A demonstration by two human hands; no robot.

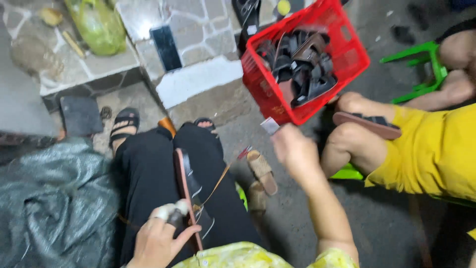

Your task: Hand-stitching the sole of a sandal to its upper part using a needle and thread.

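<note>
Sandal sole [187, 186] lies along the person's lap on black trousers [148, 168], its long axis running from near the left hand up toward the knees, standing nearly on its edge, toe end pointing away. A thin tan strap or thread [218, 181] trails from it toward the right.

Left hand [161, 238] is closed around the near end of the sole, pinching it together with a small dark tool; one fingertip is wrapped in white tape. Right hand [292, 149] is raised and blurred in front of a red crate [263, 89]; whether it grips anything cannot be told, though a small pale tag shows just beside its fingers.

The sole looks light, thin and somewhat flexible, likely rubber or leather, so it should bend rather than break; the firm edge near the heel seems the best place to grip.

The crate holds dark sandal pieces. Another person in yellow shorts [436, 149] sits to the right with a finished sandal [367, 124] on one knee. A grey plastic sheet [54, 198] lies at left.
</note>
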